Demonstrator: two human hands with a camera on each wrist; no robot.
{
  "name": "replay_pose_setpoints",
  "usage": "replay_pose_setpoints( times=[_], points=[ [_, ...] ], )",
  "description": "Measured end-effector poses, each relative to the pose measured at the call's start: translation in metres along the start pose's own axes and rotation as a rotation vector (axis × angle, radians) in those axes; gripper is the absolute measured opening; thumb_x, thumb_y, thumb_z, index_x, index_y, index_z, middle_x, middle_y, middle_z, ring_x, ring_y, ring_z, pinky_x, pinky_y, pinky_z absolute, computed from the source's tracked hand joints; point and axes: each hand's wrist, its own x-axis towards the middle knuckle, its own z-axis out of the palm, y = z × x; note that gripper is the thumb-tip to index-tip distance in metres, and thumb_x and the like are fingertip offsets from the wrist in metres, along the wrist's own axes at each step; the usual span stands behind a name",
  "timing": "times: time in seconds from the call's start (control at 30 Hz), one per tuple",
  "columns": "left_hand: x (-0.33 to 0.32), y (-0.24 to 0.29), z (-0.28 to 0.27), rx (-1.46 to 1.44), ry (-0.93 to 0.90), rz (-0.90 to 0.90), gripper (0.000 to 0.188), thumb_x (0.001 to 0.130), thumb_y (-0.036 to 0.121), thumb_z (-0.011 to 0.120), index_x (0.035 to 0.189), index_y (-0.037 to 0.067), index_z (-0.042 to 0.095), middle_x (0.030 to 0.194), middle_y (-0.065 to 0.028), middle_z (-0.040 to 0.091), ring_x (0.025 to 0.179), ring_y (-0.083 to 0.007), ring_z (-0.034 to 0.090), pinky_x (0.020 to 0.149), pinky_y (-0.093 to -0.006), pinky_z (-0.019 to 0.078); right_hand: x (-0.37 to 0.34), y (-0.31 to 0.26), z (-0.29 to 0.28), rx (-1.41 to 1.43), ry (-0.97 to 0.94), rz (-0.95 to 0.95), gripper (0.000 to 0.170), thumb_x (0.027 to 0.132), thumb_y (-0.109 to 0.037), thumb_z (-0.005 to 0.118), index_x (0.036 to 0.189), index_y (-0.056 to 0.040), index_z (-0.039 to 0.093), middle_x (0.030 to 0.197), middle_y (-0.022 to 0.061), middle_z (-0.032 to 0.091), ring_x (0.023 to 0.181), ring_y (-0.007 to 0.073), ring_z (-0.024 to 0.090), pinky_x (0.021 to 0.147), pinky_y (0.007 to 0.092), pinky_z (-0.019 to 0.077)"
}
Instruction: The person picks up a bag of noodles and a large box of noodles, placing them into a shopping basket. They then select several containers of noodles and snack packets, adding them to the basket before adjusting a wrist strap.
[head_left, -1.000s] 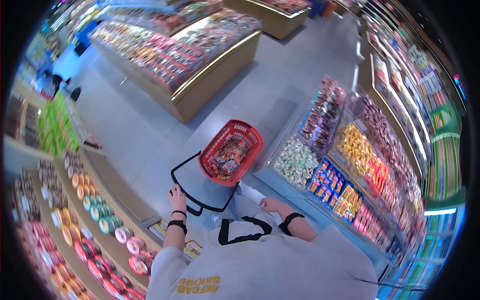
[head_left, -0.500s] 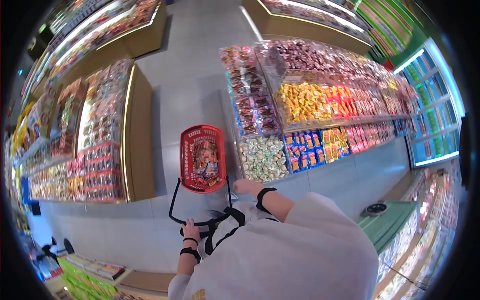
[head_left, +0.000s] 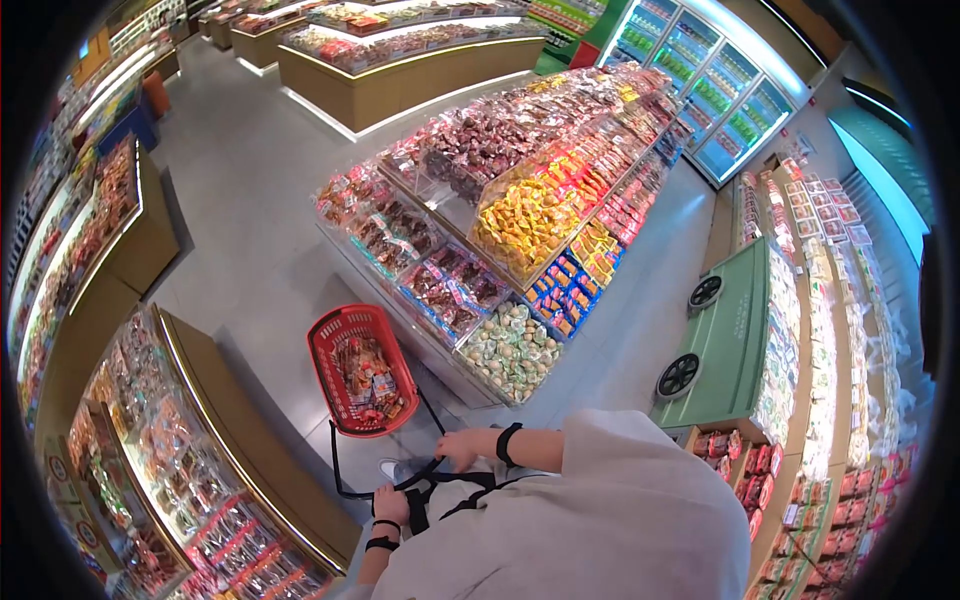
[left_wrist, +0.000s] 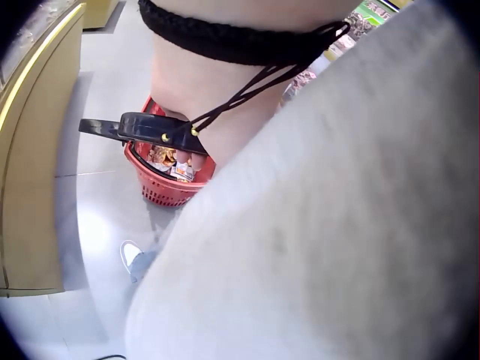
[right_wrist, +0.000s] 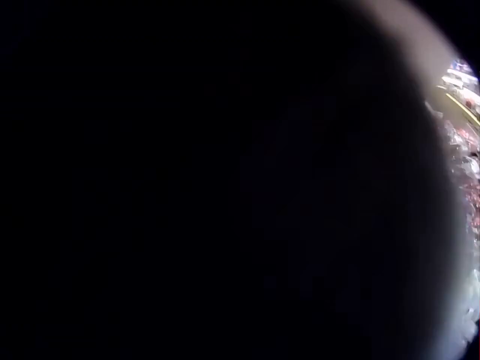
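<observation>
The red basket (head_left: 328,378) stands on the floor (head_left: 228,205), ahead of both hands, beside the candy stand's (head_left: 410,335) near end. The left hand (head_left: 391,507) curls round its black handle (head_left: 337,468); the right hand (head_left: 461,450), forearm slanting inward, meets the handle's side, its grip unclear. The right wrist view is mostly black.

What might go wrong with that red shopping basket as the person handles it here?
The red basket is near the corner of the candy display, so a swing to that side might bump it.

A shoe is just behind the basket, under the black handle, so the basket could catch the foot.

The packets lie loose, so a sharp tilt by the left hand or right hand might shift them.
</observation>
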Motion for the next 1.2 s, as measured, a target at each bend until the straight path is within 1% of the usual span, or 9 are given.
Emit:
replay_pose_setpoints(
  times=[0.13, 0.23, 0.37, 0.6, 0.73, 0.9, 1.0, 1.07, 1.2],
  points=[
    [0.027, -0.008, -0.037, -0.052, 0.017, 0.005, 0.025, 0.077, 0.023, 0.046, 0.084, 0.008, 0.065, 0.097, -0.0142, 0.053, 0.097, -0.0290, 0.049, 0.085, -0.0383, 0.0357, 0.033, -0.040, -0.002, -0.081, 0.027, 0.077, 0.039, 0.068, -0.023, 0.061, 0.104, -0.0107, 0.051, 0.104, 0.0109, 0.049, 0.098, 0.0291, 0.048, 0.077, 0.0405, 0.0432],
    [0.059, -0.020, -0.055, -0.007, 0.051, 0.050, 0.027, 0.079, 0.025, 0.044, 0.082, 0.006, 0.064, 0.095, -0.0148, 0.055, 0.094, -0.0301, 0.051, 0.082, -0.0393, 0.0389, 0.041, -0.042, -0.017, -0.269, 0.056, 0.191, 0.029, 0.081, -0.018, 0.044, 0.109, -0.0120, 0.050, 0.104, 0.0123, 0.049, 0.095, 0.0270, 0.052, 0.074, 0.0383, 0.0446],
    [0.091, -0.023, -0.098, -0.026, 0.051, 0.094, 0.029, 0.080, 0.027, 0.045, 0.080, 0.004, 0.063, 0.089, -0.0152, 0.054, 0.089, -0.0300, 0.052, 0.077, -0.0404, 0.0403, 0.053, -0.013, -0.040, -0.151, 0.233, 0.176, 0.029, 0.077, -0.018, 0.048, 0.105, -0.0133, 0.050, 0.095, 0.0112, 0.055, 0.092, 0.0289, 0.054, 0.073, 0.0395, 0.0451],
    [0.087, -0.091, -0.126, -0.106, -0.031, 0.066, 0.023, 0.073, 0.021, 0.049, 0.085, 0.008, 0.064, 0.095, -0.0147, 0.052, 0.096, -0.0299, 0.048, 0.084, -0.0374, 0.0372, 0.131, 0.010, -0.119, 0.028, -0.003, -0.040, 0.027, 0.071, -0.014, 0.055, 0.097, -0.0123, 0.060, 0.098, 0.0105, 0.061, 0.090, 0.0286, 0.057, 0.073, 0.0384, 0.0467],
    [0.080, -0.122, -0.155, -0.184, -0.084, 0.099, 0.036, 0.057, 0.026, 0.066, 0.089, 0.010, 0.062, 0.095, -0.0129, 0.050, 0.097, -0.0305, 0.046, 0.086, -0.0368, 0.0355, 0.172, 0.028, -0.162, 0.271, -0.098, -0.050, 0.028, 0.068, -0.010, 0.051, 0.095, -0.0110, 0.060, 0.089, 0.0127, 0.061, 0.087, 0.0291, 0.058, 0.073, 0.0394, 0.0456],
    [0.071, -0.150, -0.201, -0.389, 0.095, 0.103, 0.037, 0.051, 0.022, 0.073, 0.083, 0.010, 0.059, 0.097, -0.0084, 0.051, 0.100, -0.0264, 0.046, 0.091, -0.0359, 0.0326, 0.197, 0.083, -0.177, 0.293, 0.165, 0.277, 0.025, 0.067, -0.010, 0.051, 0.091, -0.0106, 0.060, 0.089, 0.0124, 0.061, 0.088, 0.0298, 0.057, 0.076, 0.0390, 0.0453],
    [0.071, -0.171, -0.219, -0.454, 0.168, 0.053, 0.037, 0.049, 0.020, 0.072, 0.081, 0.010, 0.056, 0.098, -0.0059, 0.052, 0.101, -0.0241, 0.047, 0.091, -0.0355, 0.0330, 0.213, 0.110, -0.185, 0.234, 0.133, 0.411, 0.024, 0.068, -0.013, 0.054, 0.090, -0.0105, 0.060, 0.090, 0.0127, 0.061, 0.089, 0.0288, 0.057, 0.077, 0.0386, 0.0454],
    [0.070, -0.184, -0.226, -0.414, 0.342, 0.092, 0.035, 0.048, 0.018, 0.070, 0.080, 0.011, 0.056, 0.095, -0.0055, 0.053, 0.099, -0.0234, 0.048, 0.090, -0.0363, 0.0338, 0.237, 0.124, -0.187, 0.237, 0.126, 0.411, 0.024, 0.068, -0.015, 0.055, 0.091, -0.0104, 0.059, 0.091, 0.0132, 0.061, 0.089, 0.0289, 0.057, 0.077, 0.0383, 0.0454],
    [0.061, -0.202, -0.223, -0.348, 0.513, -0.196, 0.026, 0.054, 0.013, 0.065, 0.079, 0.013, 0.056, 0.098, -0.0060, 0.050, 0.100, -0.0270, 0.045, 0.089, -0.0458, 0.0317, 0.315, 0.159, -0.181, 0.268, 0.091, 0.344, 0.027, 0.070, -0.017, 0.056, 0.096, -0.0095, 0.057, 0.095, 0.0149, 0.059, 0.087, 0.0310, 0.057, 0.077, 0.0376, 0.0458]
  ],
)
